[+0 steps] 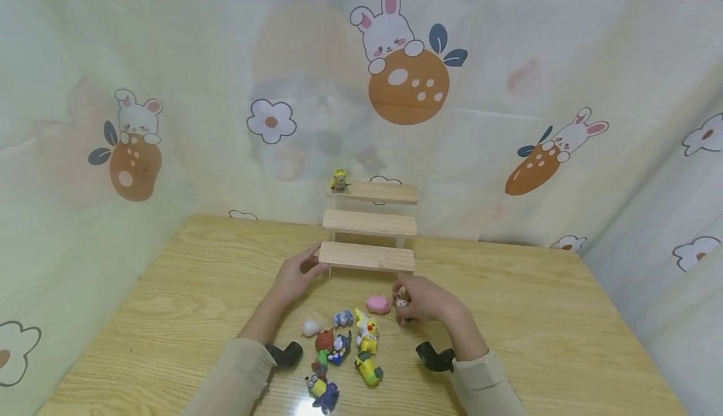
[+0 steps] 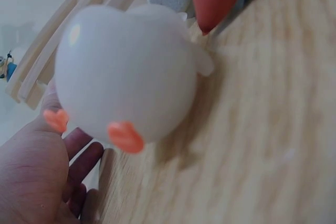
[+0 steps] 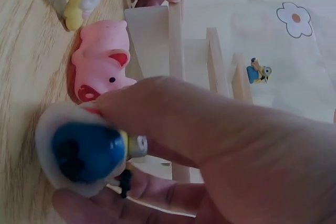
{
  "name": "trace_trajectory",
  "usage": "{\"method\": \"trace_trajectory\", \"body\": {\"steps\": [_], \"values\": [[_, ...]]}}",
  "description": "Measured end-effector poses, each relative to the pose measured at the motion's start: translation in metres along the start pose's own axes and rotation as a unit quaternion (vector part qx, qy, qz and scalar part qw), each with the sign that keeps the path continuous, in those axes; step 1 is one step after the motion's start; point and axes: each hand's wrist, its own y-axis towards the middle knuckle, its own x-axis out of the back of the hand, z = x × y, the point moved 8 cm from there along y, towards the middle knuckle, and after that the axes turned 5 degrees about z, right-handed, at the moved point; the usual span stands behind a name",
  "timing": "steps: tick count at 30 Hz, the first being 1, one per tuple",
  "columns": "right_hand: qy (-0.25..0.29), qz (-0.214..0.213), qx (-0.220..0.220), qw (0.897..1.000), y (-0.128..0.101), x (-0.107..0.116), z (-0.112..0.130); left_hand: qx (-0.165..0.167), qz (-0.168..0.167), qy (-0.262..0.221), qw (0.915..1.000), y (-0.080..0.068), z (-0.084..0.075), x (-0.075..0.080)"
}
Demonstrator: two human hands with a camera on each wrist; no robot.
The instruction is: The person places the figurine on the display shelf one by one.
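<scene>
A three-step wooden shelf (image 1: 367,256) stands at the table's middle, with a small yellow minion figure (image 1: 339,181) on its top step. My left hand (image 1: 310,263) holds the left end of the lowest step, thumb on top; in the left wrist view only its palm (image 2: 34,177) shows. My right hand (image 1: 403,303) pinches a small figurine (image 3: 84,153) with a blue top, just above the table right of the pink pig (image 1: 377,304). The right hand (image 3: 131,171) wraps it with thumb and fingers.
Several toy figures lie between my arms: a yellow one (image 1: 367,332), a white round one with orange feet (image 2: 126,77) and darker ones nearer me (image 1: 324,391). A cartoon curtain (image 1: 407,83) walls in the table (image 1: 536,303). Black wrist mounts sit on both sleeves.
</scene>
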Motion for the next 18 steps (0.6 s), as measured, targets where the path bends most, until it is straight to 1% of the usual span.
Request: {"method": "trace_trajectory", "body": {"steps": [3,6,13,18], "values": [[-0.006,-0.010,0.016,1.000,0.002,0.002,0.000,-0.003,-0.001,0.000,1.0000,0.000,0.000,0.001],[-0.003,-0.023,0.022,0.999,0.002,0.005,0.000,-0.006,0.002,-0.001,1.0000,0.000,-0.002,0.000],[0.002,-0.057,0.017,0.998,-0.002,0.012,0.002,-0.007,0.002,0.003,1.0000,0.000,-0.002,0.000],[0.000,-0.066,0.014,0.998,-0.003,0.014,0.003,-0.004,0.001,0.000,1.0000,0.000,-0.001,0.000]]}}
